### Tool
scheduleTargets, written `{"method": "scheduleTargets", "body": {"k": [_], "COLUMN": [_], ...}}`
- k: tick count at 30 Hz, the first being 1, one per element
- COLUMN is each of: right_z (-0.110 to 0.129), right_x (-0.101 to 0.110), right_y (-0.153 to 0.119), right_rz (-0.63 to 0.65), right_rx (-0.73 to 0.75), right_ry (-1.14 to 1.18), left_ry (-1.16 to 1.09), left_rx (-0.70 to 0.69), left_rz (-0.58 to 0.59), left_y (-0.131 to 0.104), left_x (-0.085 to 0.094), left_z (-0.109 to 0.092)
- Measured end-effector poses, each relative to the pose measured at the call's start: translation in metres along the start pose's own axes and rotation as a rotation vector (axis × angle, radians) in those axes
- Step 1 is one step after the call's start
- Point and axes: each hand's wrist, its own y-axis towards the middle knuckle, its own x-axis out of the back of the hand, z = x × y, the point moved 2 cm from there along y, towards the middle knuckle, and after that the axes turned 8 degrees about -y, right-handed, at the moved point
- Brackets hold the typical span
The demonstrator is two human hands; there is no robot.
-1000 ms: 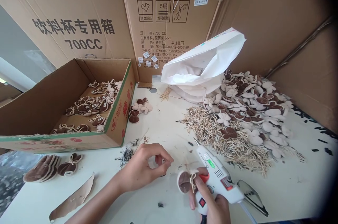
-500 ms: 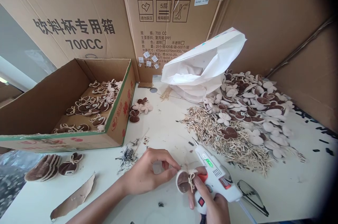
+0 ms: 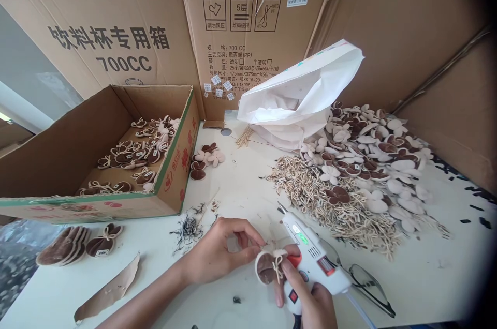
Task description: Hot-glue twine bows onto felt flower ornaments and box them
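Observation:
A white glue gun (image 3: 310,251) with a green display lies in my right hand (image 3: 308,293), its nozzle pointing up and left. The fingers of that hand also hold a small brown piece (image 3: 267,268) with a cream rim and a cream cord bow (image 3: 278,265). At the upper left edge of this piece is my left hand (image 3: 225,251), thumb and forefinger pinched together; whatever lies between the fingertips is too small to make out. Beyond the hands lies a heap of knotted cream cords (image 3: 334,210).
An open carton (image 3: 171,179) with bow-tied pieces stands left. Brown and cream pieces (image 3: 373,137) are heaped at the right, beside a white bag (image 3: 295,106). Glasses (image 3: 370,287) lie right of the glue gun. Dark thread scraps (image 3: 189,230) lie near my left wrist.
My right hand has shifted slightly left with the glue gun and the brown piece. My left hand has barely moved and keeps its pinch.

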Motion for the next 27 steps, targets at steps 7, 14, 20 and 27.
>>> {"method": "scheduleTargets", "body": {"k": [7,14,20,27], "right_z": [-0.0025,0.0012,0.0011,0.0042], "right_x": [0.0031,0.0026,0.0007,-0.0006], "right_y": [0.0011,0.0017,0.0004,0.0001], "right_rz": [-0.013,0.011,0.055,0.085], "right_rx": [-0.053,-0.027,-0.023,0.046], "right_ry": [-0.029,-0.057,-0.021,-0.045], "left_ry": [0.01,0.005,0.042,0.209], "left_rx": [-0.004,-0.03,-0.024,-0.075], "left_rz": [0.022,0.034,0.037,0.081], "left_y": [-0.0007,0.0008,0.0007,0.0005], "left_x": [-0.0013,0.0008,-0.0004,-0.0048], "left_z": [-0.0002,0.0023,0.0011,0.0024]}}
